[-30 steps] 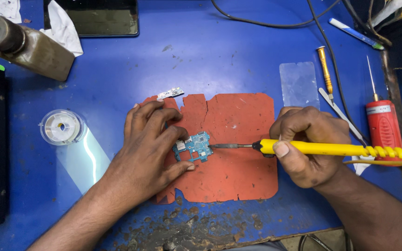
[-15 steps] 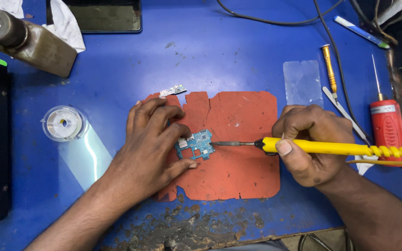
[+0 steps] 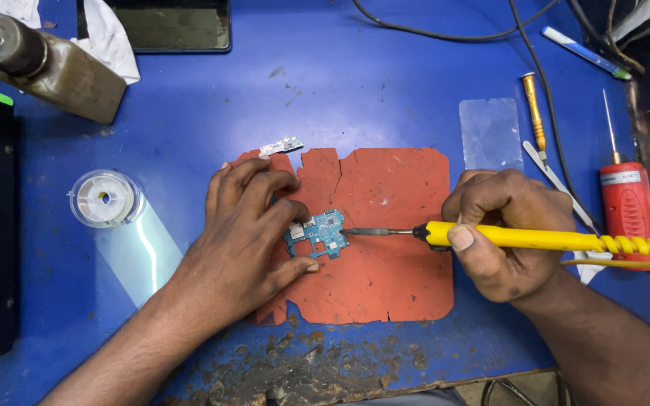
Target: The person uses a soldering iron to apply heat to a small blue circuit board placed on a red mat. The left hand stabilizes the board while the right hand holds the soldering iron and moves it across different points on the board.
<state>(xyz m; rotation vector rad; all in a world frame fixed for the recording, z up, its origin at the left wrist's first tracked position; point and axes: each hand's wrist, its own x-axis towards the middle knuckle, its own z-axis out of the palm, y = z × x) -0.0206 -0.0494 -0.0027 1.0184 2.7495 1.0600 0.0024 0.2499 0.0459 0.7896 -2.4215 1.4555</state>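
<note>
A: Where was the board seen?

B: A small blue circuit board [image 3: 317,234] was seen at frame centre, laid on a red-orange mat [image 3: 385,286] on the blue worktop [image 3: 355,90]. It was pinned at its left edge by the left hand [image 3: 246,240], fingers [image 3: 283,214] pressed onto it from above and the thumb tucked under its lower edge.

A: And the iron?

B: A yellow-handled soldering iron [image 3: 520,238] was gripped by the right hand [image 3: 509,233] at centre right, fingers curled tight around the handle, thumb laid on top near the front. The metal tip was brought to the board's right edge; actual contact could not be confirmed.

A: Surroundings?

B: A small white connector strip [image 3: 280,145] was noted just above the mat's upper left corner. A clear solder spool [image 3: 104,198] was seen at mid left, with a shiny plastic strip [image 3: 141,252] beside it. A brown bottle [image 3: 47,64] was lying tilted at upper left, white tissue [image 3: 110,37] next to it, a dark phone [image 3: 178,26] at top. At right: a clear glass sheet [image 3: 490,133], a gold-handled screwdriver [image 3: 533,113], tweezers [image 3: 558,184] and a red tool with a needle tip [image 3: 630,207]. Black cables [image 3: 445,35] were run across the upper right. The worktop's lower edge was worn and scorched.
</note>
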